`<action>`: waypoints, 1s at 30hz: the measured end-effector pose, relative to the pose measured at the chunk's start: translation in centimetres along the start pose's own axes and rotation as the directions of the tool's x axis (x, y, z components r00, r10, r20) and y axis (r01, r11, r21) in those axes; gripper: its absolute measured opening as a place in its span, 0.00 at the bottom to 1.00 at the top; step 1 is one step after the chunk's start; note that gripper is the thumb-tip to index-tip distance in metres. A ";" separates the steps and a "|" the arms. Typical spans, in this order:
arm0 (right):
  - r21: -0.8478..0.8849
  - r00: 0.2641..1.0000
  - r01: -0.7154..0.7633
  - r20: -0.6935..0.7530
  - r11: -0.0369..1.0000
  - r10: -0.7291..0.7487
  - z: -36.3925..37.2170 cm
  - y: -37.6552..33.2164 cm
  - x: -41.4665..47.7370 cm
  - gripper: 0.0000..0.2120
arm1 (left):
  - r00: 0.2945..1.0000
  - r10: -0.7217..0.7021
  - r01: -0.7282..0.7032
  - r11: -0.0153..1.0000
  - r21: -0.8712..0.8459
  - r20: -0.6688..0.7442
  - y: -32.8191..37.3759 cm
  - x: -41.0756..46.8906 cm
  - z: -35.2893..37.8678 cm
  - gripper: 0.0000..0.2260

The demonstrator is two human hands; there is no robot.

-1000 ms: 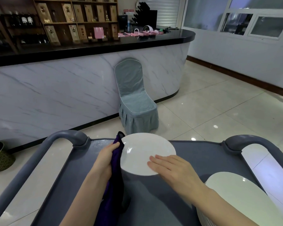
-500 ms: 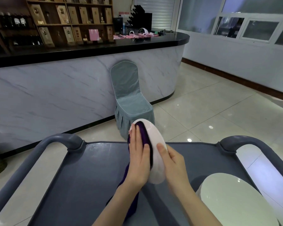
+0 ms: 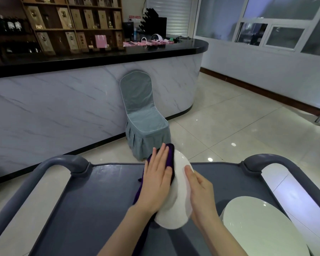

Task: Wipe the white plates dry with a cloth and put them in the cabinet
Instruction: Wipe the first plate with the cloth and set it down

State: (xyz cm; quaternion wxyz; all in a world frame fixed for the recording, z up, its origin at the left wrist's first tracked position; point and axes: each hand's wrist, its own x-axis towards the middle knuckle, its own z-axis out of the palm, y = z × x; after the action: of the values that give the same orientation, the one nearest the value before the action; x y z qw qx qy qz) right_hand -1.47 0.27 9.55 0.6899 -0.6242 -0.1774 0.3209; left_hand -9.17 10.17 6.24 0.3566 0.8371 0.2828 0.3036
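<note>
Cart (image 3: 92,200): a dark grey trolley top with a rounded grey handle at its far-left corner and another at its far-right corner; taking the cart's far edge as 12 o'clock, the work goes on at the centre.
White plate (image 3: 179,204): held up on edge over the middle of the cart, its rim running from 6 o'clock up towards 12, one face turned to 9 o'clock and the other to 3 o'clock.
Purple cloth (image 3: 170,154): sandwiched between the left palm and the plate's 9 o'clock face; a fold shows above the fingertips and the rest hangs down below the hand towards the cart.
Left hand (image 3: 156,183): flat, fingers straight and close together, pointing to 12 o'clock and pressing the cloth against the plate.
Right hand (image 3: 201,194): on the plate's 3 o'clock side, holding it; one digit lies up along the rim, and the others go behind the plate, where I cannot tell how they lie.
Stack of plates (image 3: 262,230): white, resting on the cart at about 4 o'clock, just beside the right forearm, apart from the held plate.
Chair (image 3: 144,117): grey-blue cover, standing on the tiled floor at 12 o'clock beyond the cart, its back against the marble counter (image 3: 63,111).
Shelves (image 3: 72,24): behind the counter at 11 o'clock, with boxes and bottles.
</note>
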 end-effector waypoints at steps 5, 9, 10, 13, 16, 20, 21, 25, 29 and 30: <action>0.033 1.000 -0.021 0.012 0.999 0.021 0.1 -0.1 0.3 0.14 | 0.969 0.211 -0.231 0.957 0.174 0.125 0.8 -1.3 1.7 0.25; 0.051 0.997 -0.077 0.004 0.996 0.077 -0.2 0.2 0.3 0.15 | 0.986 0.138 -0.143 0.988 0.057 0.089 -0.4 0.6 0.4 0.22; 0.047 0.997 -0.076 -0.008 0.996 0.076 -0.3 0.1 0.4 0.15 | 0.995 0.078 -0.079 0.997 0.016 0.059 -1.0 0.9 0.0 0.22; 0.096 0.996 -0.073 -0.049 0.993 0.078 -1.4 -0.6 1.2 0.15 | 0.999 -0.052 0.053 0.993 -0.109 0.016 -2.9 0.4 -0.7 0.22; 0.187 0.992 -0.101 -0.060 0.977 0.114 -2.6 -1.6 2.1 0.16 | 0.997 -0.074 0.065 0.977 -0.201 -0.038 -3.5 -2.1 -0.1 0.24; 0.300 0.973 -0.157 -0.117 0.941 0.199 -2.3 -1.4 2.9 0.16 | 0.996 -0.024 0.018 0.998 -0.067 -0.081 -1.9 -4.9 2.5 0.26; 0.331 0.967 -0.171 -0.122 0.928 0.222 -1.9 -1.1 3.0 0.17 | 0.998 0.013 -0.010 0.999 0.043 -0.063 -1.3 -5.3 3.2 0.27; 0.358 0.955 -0.243 -0.078 0.901 0.288 -0.5 0.0 2.5 0.17 | 0.992 0.129 -0.122 0.928 0.352 0.002 0.3 -4.9 4.4 0.29; 0.357 0.966 -0.230 -0.030 0.905 0.257 0.6 0.3 2.0 0.16 | 0.981 0.162 -0.193 0.885 0.425 0.107 0.8 -1.7 3.1 0.26; 0.346 0.969 -0.225 -0.018 0.911 0.246 0.9 0.4 1.7 0.15 | 0.977 0.172 -0.208 0.885 0.417 0.121 0.9 -0.8 2.7 0.26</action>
State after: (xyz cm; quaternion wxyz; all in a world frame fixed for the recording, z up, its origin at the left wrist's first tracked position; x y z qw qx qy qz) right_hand -0.83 2.08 9.07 0.7491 -0.5214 -0.0212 0.4082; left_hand -7.58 7.93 5.11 0.1443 0.9300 0.2442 0.2336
